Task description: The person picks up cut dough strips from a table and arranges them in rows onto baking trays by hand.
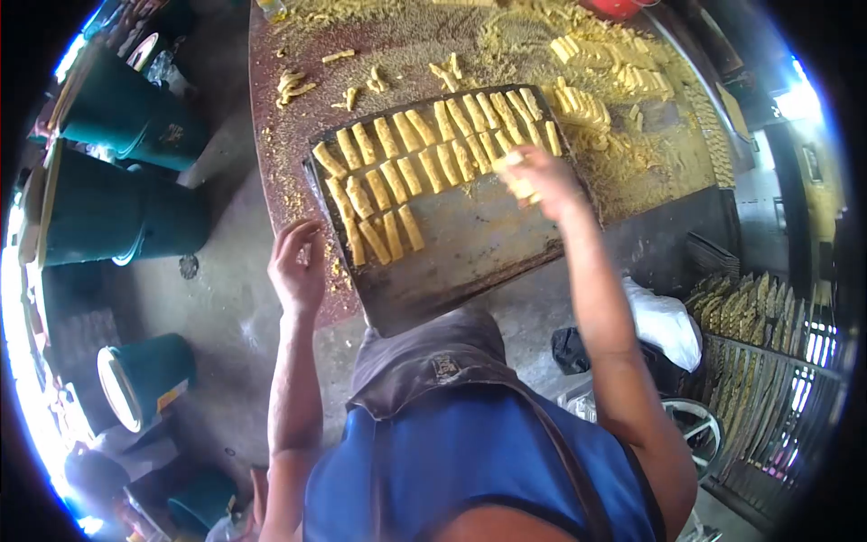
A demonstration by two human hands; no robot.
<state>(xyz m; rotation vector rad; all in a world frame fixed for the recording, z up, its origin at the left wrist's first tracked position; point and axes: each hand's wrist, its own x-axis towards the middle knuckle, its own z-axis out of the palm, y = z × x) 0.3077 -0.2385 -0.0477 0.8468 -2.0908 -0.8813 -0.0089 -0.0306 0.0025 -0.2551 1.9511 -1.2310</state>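
A dark metal baking tray (424, 291) lies tilted at the near edge of the table, with rows of yellow dough sticks (388, 185) on it. My right hand (549, 182), slightly blurred, is over the tray's right part, closed around a few pale dough sticks (521, 185). Beside the tray's left edge hovers my left hand (298, 264), its fingers loosely bent and apart, with nothing seen in them. Two rows run across the tray's far side, and a shorter third row sits at its left.
Crumbs cover the table (280, 135), with small piles of dough pieces (291, 88) beyond the tray. More cut sticks (582, 107) lie at the right. Green bins (117, 208) stand on the left floor; a white sack (664, 321) and loaded racks (750, 316) are at the right.
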